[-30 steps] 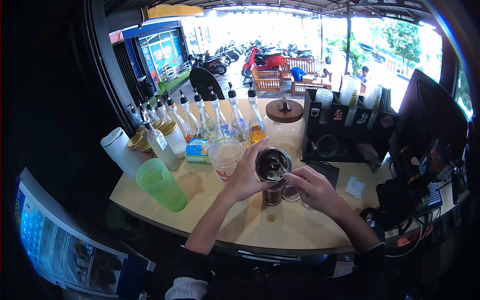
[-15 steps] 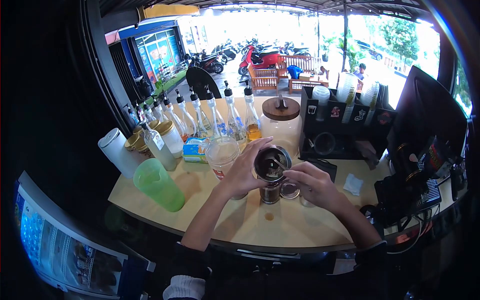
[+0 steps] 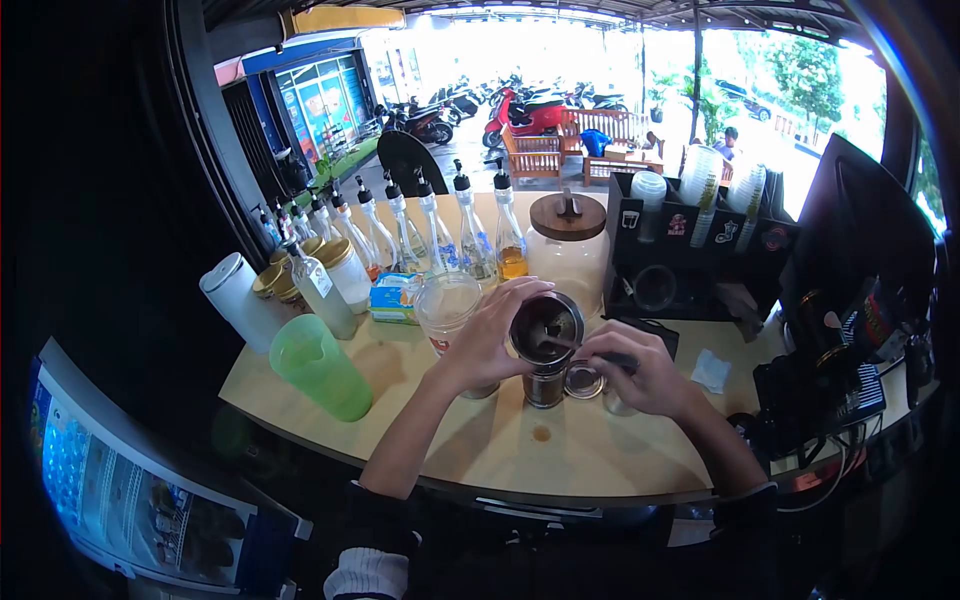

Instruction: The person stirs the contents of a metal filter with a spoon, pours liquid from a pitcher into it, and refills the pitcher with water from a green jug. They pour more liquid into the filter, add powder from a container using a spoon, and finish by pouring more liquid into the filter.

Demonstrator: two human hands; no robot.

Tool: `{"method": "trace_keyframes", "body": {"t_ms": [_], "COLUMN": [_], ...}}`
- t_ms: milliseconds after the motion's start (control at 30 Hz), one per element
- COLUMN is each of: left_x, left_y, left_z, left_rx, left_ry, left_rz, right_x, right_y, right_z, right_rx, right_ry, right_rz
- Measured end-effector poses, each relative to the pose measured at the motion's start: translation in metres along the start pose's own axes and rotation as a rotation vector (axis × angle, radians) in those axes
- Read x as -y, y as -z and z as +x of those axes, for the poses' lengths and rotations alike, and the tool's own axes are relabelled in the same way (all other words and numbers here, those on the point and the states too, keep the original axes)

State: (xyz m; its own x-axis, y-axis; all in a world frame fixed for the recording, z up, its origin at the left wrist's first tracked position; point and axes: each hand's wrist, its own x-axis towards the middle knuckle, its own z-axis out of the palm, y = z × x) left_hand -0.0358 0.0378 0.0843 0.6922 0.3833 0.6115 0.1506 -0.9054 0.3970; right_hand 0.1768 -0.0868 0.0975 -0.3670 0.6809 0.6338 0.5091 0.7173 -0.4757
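Observation:
My left hand [image 3: 490,343] is wrapped round the side of a dark metal cup [image 3: 546,325], which is tilted so that its inside faces me. The handle of a spoon [image 3: 612,357] is in my right hand [image 3: 640,372], and the spoon's head is inside the cup. Just below the cup stands a glass jar with brown contents [image 3: 544,391]. A round lid [image 3: 583,380] lies to the right of that jar. Left of my left hand is a clear plastic tub [image 3: 446,305], partly covered by the hand.
A green pitcher [image 3: 322,370] and a blue-green box [image 3: 396,298] stand left. Behind are several pump bottles [image 3: 470,235] and a large wooden-lidded jar [image 3: 567,255]. A black cup holder [image 3: 690,255] stands back right, near a white tissue [image 3: 711,370]. A seated person [image 3: 729,145] is outside.
The spoon's handle has swung up and now shows above my right hand's fingers. My right hand has turned slightly. The dark cup remains in my left hand.

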Motion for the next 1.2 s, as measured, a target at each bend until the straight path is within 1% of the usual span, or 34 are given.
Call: {"method": "trace_keyframes", "body": {"t_ms": [67,167,267,300,400,467,600,667,800,867,967,1100,1167,1200], "left_x": [0.000,0.000,0.001,0.000,-0.001,0.000,-0.002,-0.002,-0.006,-0.004,-0.001,0.000,-0.001,-0.001], "left_y": [-0.001,0.001,0.002,0.001,0.002,0.000,0.001,0.001,0.001,0.000,-0.001,-0.002,-0.002,-0.003], "left_z": [0.000,0.001,0.001,0.001,0.003,0.002,0.004,0.004,0.004,0.005,0.004,0.003,0.002,0.002], "left_rx": [-0.001,0.005,0.003,0.000,0.012,0.013,0.026,0.035,0.049,0.048,0.039,0.036,0.018,0.001], "left_ry": [-0.004,-0.012,-0.013,-0.014,-0.029,-0.033,-0.035,-0.040,-0.031,-0.046,-0.054,-0.047,-0.041,-0.036], "left_rz": [0.003,0.016,0.025,0.024,0.068,0.068,0.062,0.062,0.085,0.090,0.099,0.117,0.112,0.105], "right_x": [-0.001,-0.006,-0.009,-0.008,-0.008,-0.012,-0.015,-0.021,-0.019,-0.017,-0.021,-0.019,-0.022,-0.021], "right_y": [0.001,0.005,0.009,0.008,0.010,0.016,0.012,0.013,0.016,0.017,0.021,0.015,0.014,0.015], "right_z": [0.003,0.007,0.007,0.010,0.017,0.019,0.021,0.022,0.026,0.029,0.029,0.029,0.029,0.028], "right_rx": [-0.027,0.026,-0.011,-0.010,0.042,0.085,0.023,0.076,0.048,0.102,0.092,0.055,0.056,0.057], "right_ry": [-0.034,-0.055,-0.148,-0.151,-0.156,-0.213,-0.254,-0.275,-0.256,-0.299,-0.299,-0.304,-0.199,-0.198], "right_rz": [0.014,0.060,0.150,0.151,0.125,0.208,0.259,0.294,0.261,0.284,0.226,0.282,0.214,0.213]}}
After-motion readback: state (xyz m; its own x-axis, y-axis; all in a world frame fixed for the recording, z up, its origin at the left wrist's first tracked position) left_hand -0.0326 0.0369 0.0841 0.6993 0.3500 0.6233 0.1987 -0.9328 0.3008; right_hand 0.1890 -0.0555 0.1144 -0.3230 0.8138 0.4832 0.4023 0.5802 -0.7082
